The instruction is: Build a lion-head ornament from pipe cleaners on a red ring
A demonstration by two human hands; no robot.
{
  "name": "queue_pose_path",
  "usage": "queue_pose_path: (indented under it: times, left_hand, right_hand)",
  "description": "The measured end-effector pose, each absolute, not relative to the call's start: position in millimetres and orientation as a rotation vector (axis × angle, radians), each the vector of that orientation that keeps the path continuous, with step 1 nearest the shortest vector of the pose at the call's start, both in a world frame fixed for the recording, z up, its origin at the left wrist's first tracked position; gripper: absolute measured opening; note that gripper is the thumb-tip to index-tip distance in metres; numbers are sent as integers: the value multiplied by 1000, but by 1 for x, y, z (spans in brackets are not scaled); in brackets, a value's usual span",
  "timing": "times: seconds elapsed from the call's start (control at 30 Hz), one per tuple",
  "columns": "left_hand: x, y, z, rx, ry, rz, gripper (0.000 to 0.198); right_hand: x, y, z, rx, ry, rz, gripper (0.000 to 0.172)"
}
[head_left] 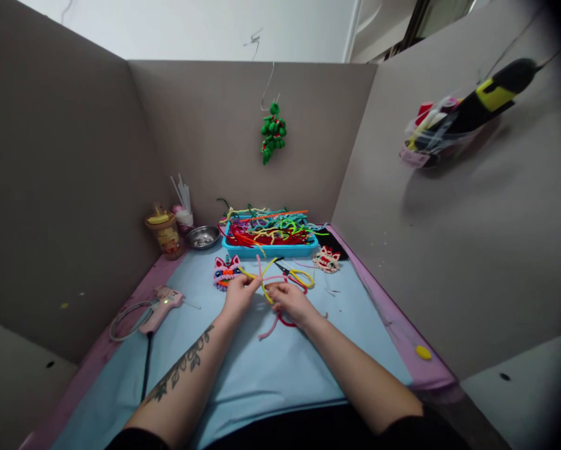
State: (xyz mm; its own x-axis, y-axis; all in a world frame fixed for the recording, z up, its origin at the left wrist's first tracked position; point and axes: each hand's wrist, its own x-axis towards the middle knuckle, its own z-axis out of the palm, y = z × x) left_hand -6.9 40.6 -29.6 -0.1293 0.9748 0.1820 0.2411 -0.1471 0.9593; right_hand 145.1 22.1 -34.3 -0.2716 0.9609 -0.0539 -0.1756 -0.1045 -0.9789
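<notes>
My left hand is pinched on crossed pipe cleaners, a yellow one and a pink one. Close by on the right, my right hand has its fingers closed on the same yellow pipe cleaner, below the crossing. A red pipe cleaner and another pink end show under the right hand; whether they are gripped I cannot tell. Just beyond that hand lie scissors with yellow handles. A lilac, animal-faced piece of pipe-cleaner work lies beside my left hand.
A blue tray heaped with coloured pipe cleaners stands at the back. A cream-and-red face lies right of it. Left are a metal bowl, a lidded cup and a pink glue gun with its cord. Partitions enclose the table.
</notes>
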Motion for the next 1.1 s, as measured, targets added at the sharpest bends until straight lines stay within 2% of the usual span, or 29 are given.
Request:
queue_pose_path:
  times: [0.1,0.4,0.57,0.67,0.83,0.97,1.1]
  left_hand:
    - [-13,42,-27,1431,1407,1282,34]
    - [-11,38,-21,1376,1320,1193,36]
    - [-11,38,-18,1310,1242,1179,34]
    - [-11,37,-18,1280,1243,1209,35]
    - [-7,36,-24,1273,1131,1223,35]
    - [2,33,-30,1305,1046,1207,35]
    - [2,31,-25,1324,1097,1123,38]
  right_hand:
    - [157,28,-31,-1056,-1126,1457,39]
    - [165,30,-28,-1152,-1364,1063,21]
    - [171,32,-23,-1150,-1544,726,25]
    - [171,34,-25,-1119,-1481,922,25]
    - [159,32,-32,-972,-1261,1418,39]
    - [145,31,-39,-920,-1072,1430,29]
    - [143,35,-42,-928,-951,1370,28]
